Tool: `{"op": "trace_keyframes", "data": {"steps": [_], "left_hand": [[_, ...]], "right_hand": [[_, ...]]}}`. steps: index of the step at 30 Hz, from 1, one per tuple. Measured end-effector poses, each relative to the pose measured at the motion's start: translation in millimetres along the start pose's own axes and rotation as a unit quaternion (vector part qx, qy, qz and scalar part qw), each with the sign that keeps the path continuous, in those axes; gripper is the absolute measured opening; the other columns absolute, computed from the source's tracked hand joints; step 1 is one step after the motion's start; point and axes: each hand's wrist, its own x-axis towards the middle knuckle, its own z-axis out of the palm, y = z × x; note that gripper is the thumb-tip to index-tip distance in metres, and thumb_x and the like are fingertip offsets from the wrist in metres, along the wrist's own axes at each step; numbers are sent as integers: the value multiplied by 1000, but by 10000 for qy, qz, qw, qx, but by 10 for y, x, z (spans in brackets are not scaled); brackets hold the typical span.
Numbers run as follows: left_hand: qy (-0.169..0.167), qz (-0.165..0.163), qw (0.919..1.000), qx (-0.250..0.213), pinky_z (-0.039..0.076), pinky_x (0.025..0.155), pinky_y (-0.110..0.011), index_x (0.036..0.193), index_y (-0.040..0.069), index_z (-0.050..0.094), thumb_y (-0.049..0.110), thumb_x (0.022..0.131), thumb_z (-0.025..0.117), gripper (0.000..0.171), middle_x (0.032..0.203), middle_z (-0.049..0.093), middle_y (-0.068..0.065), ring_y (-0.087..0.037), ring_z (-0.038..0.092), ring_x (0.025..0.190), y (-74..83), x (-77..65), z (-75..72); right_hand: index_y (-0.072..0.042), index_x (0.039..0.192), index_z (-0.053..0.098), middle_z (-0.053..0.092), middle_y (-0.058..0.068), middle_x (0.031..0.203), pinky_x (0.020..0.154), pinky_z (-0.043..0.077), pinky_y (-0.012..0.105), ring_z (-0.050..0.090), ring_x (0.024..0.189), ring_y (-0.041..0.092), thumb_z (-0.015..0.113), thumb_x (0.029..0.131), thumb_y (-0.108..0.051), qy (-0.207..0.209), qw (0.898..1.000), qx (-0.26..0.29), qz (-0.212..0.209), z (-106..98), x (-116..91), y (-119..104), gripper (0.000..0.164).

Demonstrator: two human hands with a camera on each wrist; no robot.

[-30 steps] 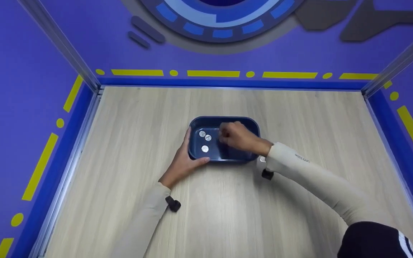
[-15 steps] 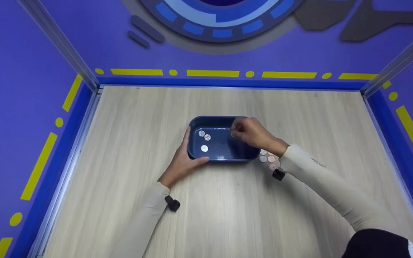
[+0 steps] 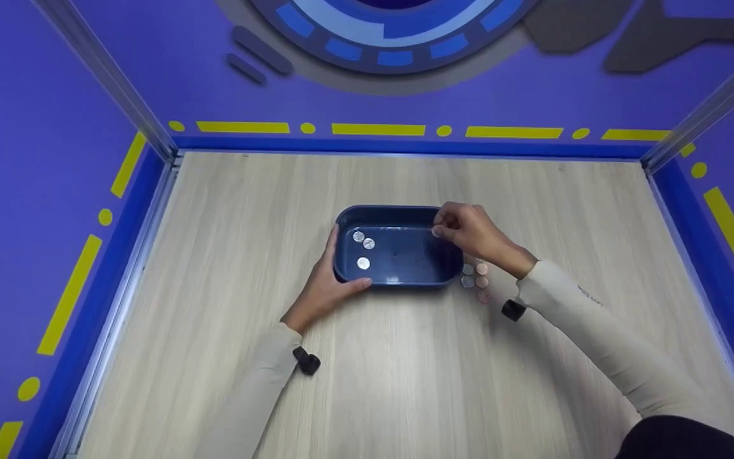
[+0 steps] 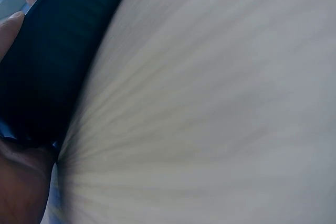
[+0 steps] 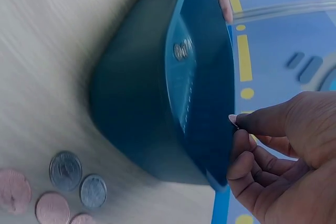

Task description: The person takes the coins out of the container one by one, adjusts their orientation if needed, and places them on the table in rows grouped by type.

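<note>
A dark blue rectangular plastic container point(image 3: 399, 277) stands on the table. My left hand point(image 3: 323, 287) grips its left end, thumb over the front rim and fingers along the left side. Inside the container, toward the left, lie 3 silver coins, one of them a coin point(image 3: 363, 262) nearer the front. My right hand point(image 3: 472, 233) is over the container's right rim, thumb and forefinger pinching a small coin point(image 5: 232, 119), mostly hidden by the fingertips. On the table just right of the container lie several silver and copper coins point(image 3: 482, 281), partly under the right wrist.
The light wooden tabletop point(image 3: 399, 370) spreads around the container. Blue-purple panels with yellow markings point(image 3: 378, 129) stand at the back and both sides. Each sleeve carries a small black wrist camera, such as the right wrist camera point(image 3: 513, 310).
My right hand has moved rightward from over the container's middle to its right rim, uncovering more of the coins on the table. The left hand, container and 3 coins inside stay put.
</note>
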Motion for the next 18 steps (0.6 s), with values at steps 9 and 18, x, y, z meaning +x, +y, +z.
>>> {"op": "trace_keyframes", "data": {"steps": [9,18], "left_hand": [[-17,-17,10000,-11,21,134,-49,179,37,3,47,83,97,134,184,16,-2,-23,22,166,-14,5,3],[9,12,10000,-24,21,134,-50,179,35,4,42,83,98,134,184,16,-2,-24,23,166,-2,4,2]], "right_hand": [[3,104,75,79,15,92,71,50,17,73,82,25,79,100,-1,277,9994,131,142,-130,-76,169,7],[2,103,76,78,16,92,70,49,16,69,82,24,79,100,-1,536,9981,222,189,-203,-158,361,6]]}}
